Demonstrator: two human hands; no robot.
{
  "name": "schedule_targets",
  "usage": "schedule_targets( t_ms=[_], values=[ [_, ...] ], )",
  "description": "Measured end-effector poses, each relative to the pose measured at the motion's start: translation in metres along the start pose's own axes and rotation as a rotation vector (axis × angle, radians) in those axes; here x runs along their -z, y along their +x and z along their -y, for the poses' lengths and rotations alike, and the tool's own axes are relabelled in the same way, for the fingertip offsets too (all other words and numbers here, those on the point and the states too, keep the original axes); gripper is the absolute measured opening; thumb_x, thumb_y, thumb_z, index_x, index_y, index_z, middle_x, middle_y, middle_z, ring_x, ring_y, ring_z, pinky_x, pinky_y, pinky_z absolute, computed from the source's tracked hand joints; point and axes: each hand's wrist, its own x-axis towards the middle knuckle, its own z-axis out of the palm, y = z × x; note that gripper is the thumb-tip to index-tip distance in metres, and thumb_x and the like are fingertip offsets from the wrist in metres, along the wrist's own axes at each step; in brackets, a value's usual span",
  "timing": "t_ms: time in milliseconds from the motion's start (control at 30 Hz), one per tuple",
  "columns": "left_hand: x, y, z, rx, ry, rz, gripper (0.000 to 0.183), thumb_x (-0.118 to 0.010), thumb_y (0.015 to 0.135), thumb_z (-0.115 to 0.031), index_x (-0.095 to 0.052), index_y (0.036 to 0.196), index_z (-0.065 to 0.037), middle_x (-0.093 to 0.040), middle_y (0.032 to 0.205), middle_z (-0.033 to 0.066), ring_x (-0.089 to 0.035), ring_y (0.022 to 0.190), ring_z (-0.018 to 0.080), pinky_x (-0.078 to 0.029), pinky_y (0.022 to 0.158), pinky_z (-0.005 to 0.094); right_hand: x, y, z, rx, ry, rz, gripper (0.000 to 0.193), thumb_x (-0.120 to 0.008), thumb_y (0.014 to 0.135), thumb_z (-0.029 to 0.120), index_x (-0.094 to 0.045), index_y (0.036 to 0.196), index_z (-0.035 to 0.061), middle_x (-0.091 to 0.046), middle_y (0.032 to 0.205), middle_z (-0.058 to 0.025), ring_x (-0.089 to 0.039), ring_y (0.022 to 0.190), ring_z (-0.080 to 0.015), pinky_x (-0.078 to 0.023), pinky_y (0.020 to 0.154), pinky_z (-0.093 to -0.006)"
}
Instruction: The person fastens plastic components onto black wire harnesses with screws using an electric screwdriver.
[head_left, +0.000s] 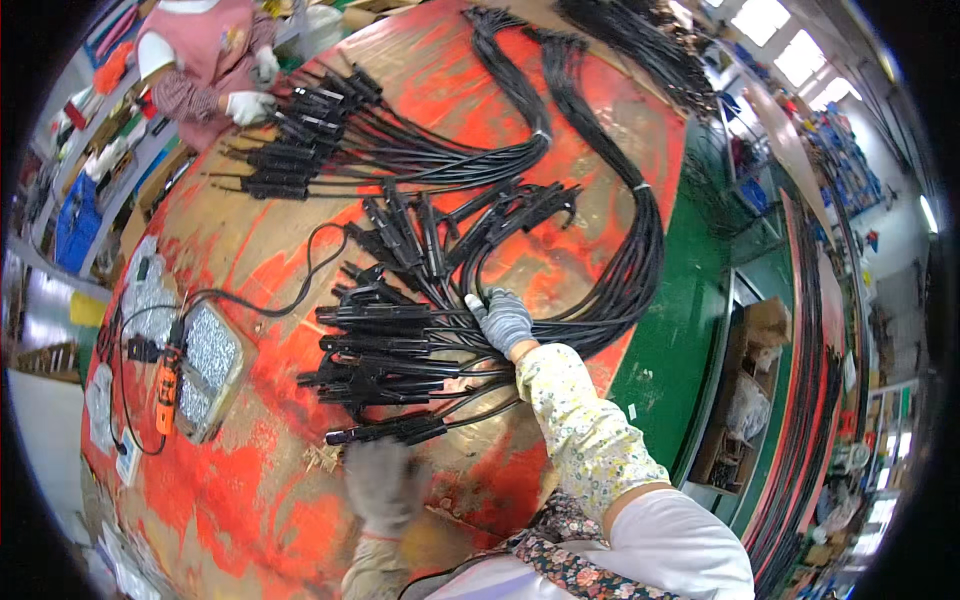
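Observation:
A bundle of black cables (pixel 620 290) with long black connector housings (pixel 375 343) at its ends lies across the red-stained table. My right hand (pixel 503 320), in a grey glove, is closed around some cables just right of the housings, thumb to the left. My left hand (pixel 385 487), also gloved, is smeared by motion. It is just below the nearest housing (pixel 388 430), and its fingers cannot be made out. More housings (pixel 430 235) fan out beyond my right hand.
Across the table (pixel 270 440), a co-worker's gloved hand (pixel 250 107) is at a second cable bundle (pixel 440 160). At left are an orange power screwdriver (pixel 167 390) with a cord and a tray (pixel 243 372) of small silver parts. Green floor (pixel 650 375) lies beyond the right edge.

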Motion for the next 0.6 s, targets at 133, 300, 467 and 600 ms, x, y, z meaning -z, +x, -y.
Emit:
schedule_targets(
  t_ms=[133,300,467,600],
  values=[
    [-0.069,0.016,-0.015,-0.276,0.028,0.041,0.063,-0.073,0.062,-0.037,-0.053,0.117,-0.012,-0.052,0.119,0.0138,-0.051,0.106,0.0334,-0.038,0.099,0.055,-0.008,-0.01,0.013,-0.089,0.213,0.274,0.073,-0.045,0.088,0.063,-0.054,0.113,-0.0045,-0.062,0.104,-0.028,-0.059,0.101,-0.04,-0.046,0.089,-0.0451],
    [-0.062,0.076,-0.024,-0.339,0.21,0.014,0.07,-0.071,0.06,-0.041,-0.052,0.121,-0.014,-0.052,0.116,0.0111,-0.049,0.108,0.0302,-0.035,0.098,0.0585,0.015,-0.033,0.008,0.074,0.05,0.465,0.076,-0.037,0.089,0.066,-0.055,0.117,-0.0021,-0.062,0.105,-0.0279,-0.059,0.101,-0.0416,-0.045,0.089,-0.0453],
    [-0.063,0.049,-0.015,-0.299,0.208,-0.009,0.047,-0.056,0.075,-0.033,-0.054,0.119,-0.017,-0.055,0.109,0.0071,-0.05,0.103,0.0266,-0.038,0.094,0.0565,-0.016,-0.093,-0.012,0.345,-0.028,0.527,0.065,-0.042,0.089,0.063,-0.059,0.113,0.0053,-0.066,0.095,-0.0218,-0.062,0.091,-0.0396,-0.049,0.08,-0.045],
    [-0.04,-0.014,-0.021,-0.221,0.212,-0.039,0.036,-0.052,0.078,-0.026,-0.055,0.114,-0.021,-0.057,0.105,0.0001,-0.053,0.097,0.0186,-0.041,0.092,0.0509,-0.018,-0.147,-0.012,0.638,0.113,0.429,0.053,-0.052,0.086,0.056,-0.062,0.099,0.0053,-0.064,0.082,-0.0214,-0.062,0.078,-0.0403,-0.049,0.069,-0.047]
  ],
)
